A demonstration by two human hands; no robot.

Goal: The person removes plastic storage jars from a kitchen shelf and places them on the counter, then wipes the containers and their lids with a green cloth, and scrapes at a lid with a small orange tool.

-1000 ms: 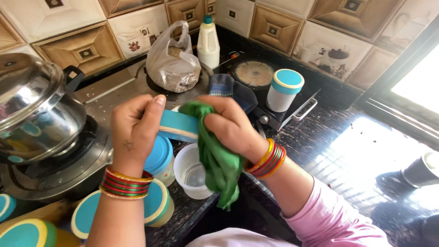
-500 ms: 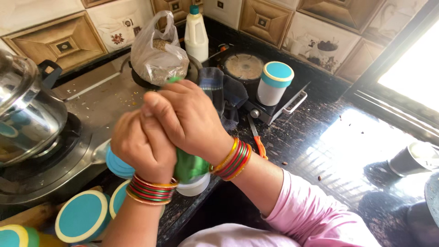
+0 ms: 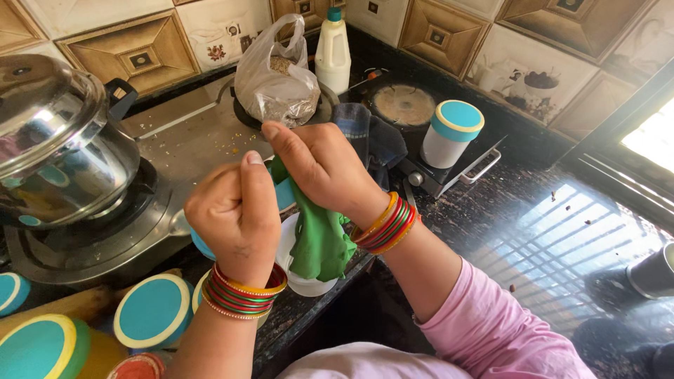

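I'm wiping the lid [image 3: 284, 193] above the tub [image 3: 298, 270]: left hand [image 3: 235, 210] clamped on it, right hand [image 3: 319, 168] clamped on the cloth [image 3: 319, 238]; turning it seems due.

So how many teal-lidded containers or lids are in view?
At least 6: white container by the stove, lid in the hands, lids lower left; others possibly hidden.

A dark speckled counter [image 3: 533, 231] carries a steel stove [image 3: 189, 133] at the left and a smaller black burner unit [image 3: 435, 168] beside it. Teal-lidded jars [image 3: 153, 310] stand along its front edge beside a white tub [image 3: 309, 284], and a white bottle [image 3: 332, 48] stands at the tiled wall.
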